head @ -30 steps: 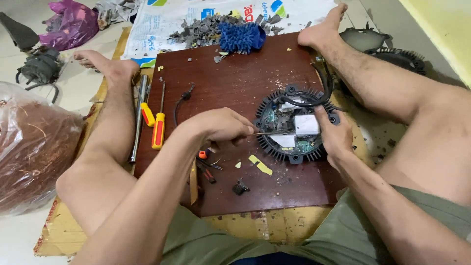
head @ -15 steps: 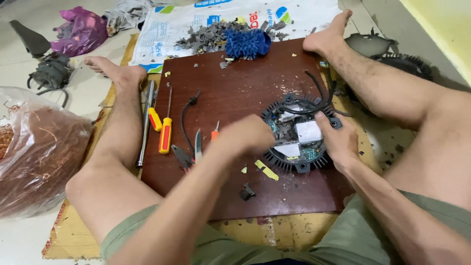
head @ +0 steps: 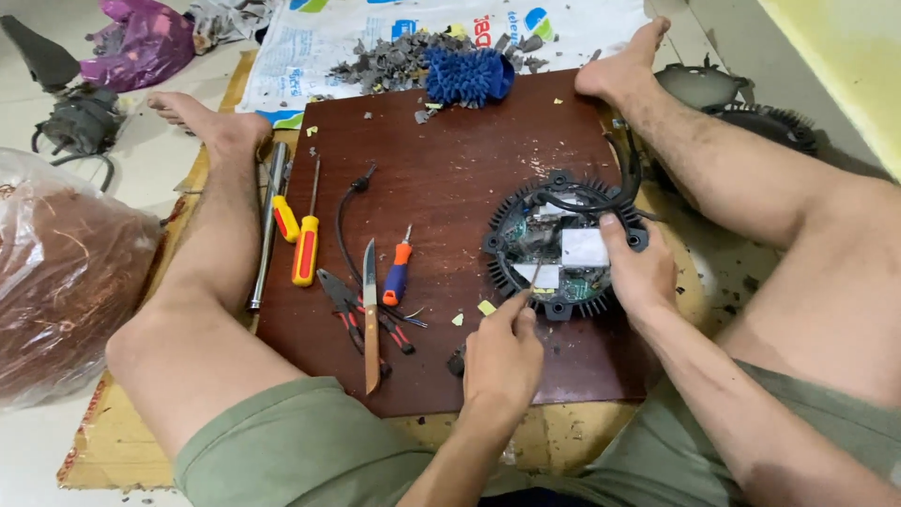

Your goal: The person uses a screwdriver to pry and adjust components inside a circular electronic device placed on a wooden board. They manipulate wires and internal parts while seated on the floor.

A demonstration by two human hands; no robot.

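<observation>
The round black part point(head: 566, 246) with fins all around lies on the dark brown board point(head: 441, 141), just past the fingertips of both hands. Half a second ago the left hand point(head: 502, 352) was out over the tools, away from the part. Now it is back at the near rim, and its fingers are pinched shut on a thin metal tool point(head: 535, 277) whose tip touches the middle of the part — so the poking and prying inside looks to be on again.

The right hand point(head: 638, 272) has stayed where it was, gripping the right side of the part, thumb on top by the white square point(head: 584, 247).

To the left of the left hand's fingers lie a knife point(head: 370, 314), pliers with red grips point(head: 349, 305) and a small orange and blue screwdriver point(head: 398, 272). They are near, with some bare board between.

Further left are two yellow screwdrivers point(head: 305, 246) and a steel rod point(head: 265, 225), close to the board's left edge — where a leg lies alongside.

Beyond the part the board is mostly bare, up to a blue fuzzy thing point(head: 469, 75) and a grey scrap heap point(head: 389, 61) at the far edge. A foot rests on the far right corner.
</observation>
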